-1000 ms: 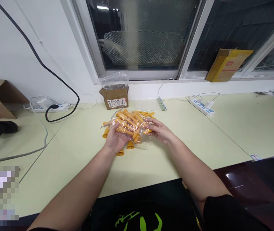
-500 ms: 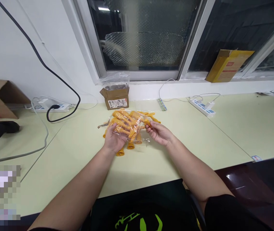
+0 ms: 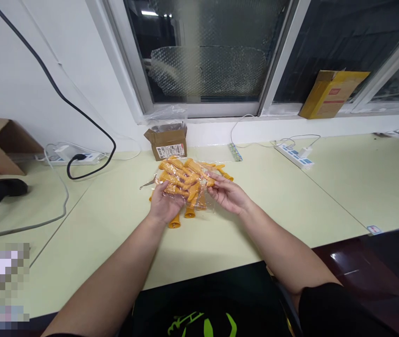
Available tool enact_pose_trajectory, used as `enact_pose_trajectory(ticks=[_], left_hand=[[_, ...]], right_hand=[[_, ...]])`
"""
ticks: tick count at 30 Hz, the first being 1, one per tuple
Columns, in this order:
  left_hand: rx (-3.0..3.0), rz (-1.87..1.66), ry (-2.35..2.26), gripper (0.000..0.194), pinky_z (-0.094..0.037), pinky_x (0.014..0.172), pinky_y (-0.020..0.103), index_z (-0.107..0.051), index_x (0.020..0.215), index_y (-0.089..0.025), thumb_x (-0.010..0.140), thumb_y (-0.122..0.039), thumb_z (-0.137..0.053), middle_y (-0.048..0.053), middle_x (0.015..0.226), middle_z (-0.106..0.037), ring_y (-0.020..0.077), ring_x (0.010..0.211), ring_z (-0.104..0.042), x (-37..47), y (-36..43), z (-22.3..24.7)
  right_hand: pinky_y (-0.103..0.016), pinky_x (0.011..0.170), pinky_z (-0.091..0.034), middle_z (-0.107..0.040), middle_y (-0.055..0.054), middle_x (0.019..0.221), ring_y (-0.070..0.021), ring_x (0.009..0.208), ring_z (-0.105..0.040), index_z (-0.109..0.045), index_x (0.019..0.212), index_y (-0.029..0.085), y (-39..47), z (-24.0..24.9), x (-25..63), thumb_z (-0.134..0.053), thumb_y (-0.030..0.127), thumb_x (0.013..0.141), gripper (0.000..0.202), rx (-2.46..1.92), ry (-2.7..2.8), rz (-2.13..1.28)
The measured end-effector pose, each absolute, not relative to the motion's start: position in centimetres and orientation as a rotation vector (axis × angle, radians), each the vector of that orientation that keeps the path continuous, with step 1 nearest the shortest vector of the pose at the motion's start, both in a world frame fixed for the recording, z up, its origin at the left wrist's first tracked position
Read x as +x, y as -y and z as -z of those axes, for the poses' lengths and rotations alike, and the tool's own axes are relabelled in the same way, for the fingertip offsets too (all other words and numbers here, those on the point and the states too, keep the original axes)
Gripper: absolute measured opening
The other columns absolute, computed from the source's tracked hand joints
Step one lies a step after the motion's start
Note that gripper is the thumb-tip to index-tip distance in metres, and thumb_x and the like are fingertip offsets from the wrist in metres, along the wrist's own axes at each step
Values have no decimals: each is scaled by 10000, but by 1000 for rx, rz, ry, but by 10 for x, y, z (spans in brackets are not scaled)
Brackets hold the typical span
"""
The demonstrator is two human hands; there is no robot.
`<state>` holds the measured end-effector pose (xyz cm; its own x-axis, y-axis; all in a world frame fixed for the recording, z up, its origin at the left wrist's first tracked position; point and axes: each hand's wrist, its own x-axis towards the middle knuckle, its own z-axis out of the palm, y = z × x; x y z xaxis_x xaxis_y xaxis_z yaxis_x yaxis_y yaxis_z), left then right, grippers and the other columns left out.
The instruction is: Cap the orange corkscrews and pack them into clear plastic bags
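As far as I saw, L hand (image 3: pixel 166 206) gripped the clear plastic bag (image 3: pixel 180 180) btwn both hands; R hand (image 3: pixel 230 194), nearer, pinched the tip of an orange flared part (image 3: pixel 198 170) slanting up-left.

Pale yellow-green tabletop (image 3: pixel 290 196) against a white wall (image 3: pixel 76 51), beneath dark, grey-framed windows (image 3: pixel 216 28) with a bright light streak (image 3: pixel 149 13)

No text, brand or number is legible. The small cardboard box (image 3: pixel 168 135) bears a white label (image 3: pixel 170 150) on its front face; its dark print is too small to read. The yellow-taped carton (image 3: pixel 320 105) at the window carries a red printed patch (image 3: pixel 334 91), unreadable. A small sticker (image 3: pixel 373 230) marks the table edge. Black clothing (image 3: pixel 255 290) displays green print (image 3: pixel 232 325), undecipherable.
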<state>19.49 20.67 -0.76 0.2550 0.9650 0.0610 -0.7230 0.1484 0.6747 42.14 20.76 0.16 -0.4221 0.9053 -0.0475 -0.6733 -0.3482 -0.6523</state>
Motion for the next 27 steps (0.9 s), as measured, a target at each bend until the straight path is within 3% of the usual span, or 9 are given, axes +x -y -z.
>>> enact_pose_trajectory(ticks=[3, 7, 20, 27], left_hand=[[675, -1245, -441, 422, -574, 1022, 513, -702, 1259, -175, 915, -405, -623, 115, 1288, -746, 345, 1227, -687, 194, -208, 11], [678, -1193, -445, 376, -605, 958, 475, -724, 1213, -183, 909, -383, -627, 97, 1244, -766, 318, 1159, -719, 191, -209, 16], [732, -1206, -456, 362, -602, 892, 451, -722, 1209, -186, 897, -355, -649, 94, 1207, -771, 309, 1101, -724, 192, -206, 11], [742, -1210, -418, 481, -566, 988, 544, -689, 1284, -188, 863, -419, -669, 107, 1312, -729, 383, 1288, -626, 195, -201, 2]], right_hand=[[-221, 668, -648, -766, -49, 850, -129, 677, -733, -632, 1223, 139, -208, -4, 422, -546, 40, 867, 379, -545, 638, -1956], [-163, 511, -574, -741, -32, 809, -92, 542, -647, -630, 1189, 131, -207, -6, 423, -531, 41, 865, 351, -503, 662, -2054], [-155, 620, -602, -734, -58, 837, -85, 625, -646, -596, 1215, 167, -207, -8, 424, -463, 69, 937, 324, -413, 497, -1985], [-159, 650, -613, -741, -31, 849, -78, 641, -674, -605, 1147, 190, -208, -3, 423, -540, 84, 928, 252, -394, 558, -1973]])
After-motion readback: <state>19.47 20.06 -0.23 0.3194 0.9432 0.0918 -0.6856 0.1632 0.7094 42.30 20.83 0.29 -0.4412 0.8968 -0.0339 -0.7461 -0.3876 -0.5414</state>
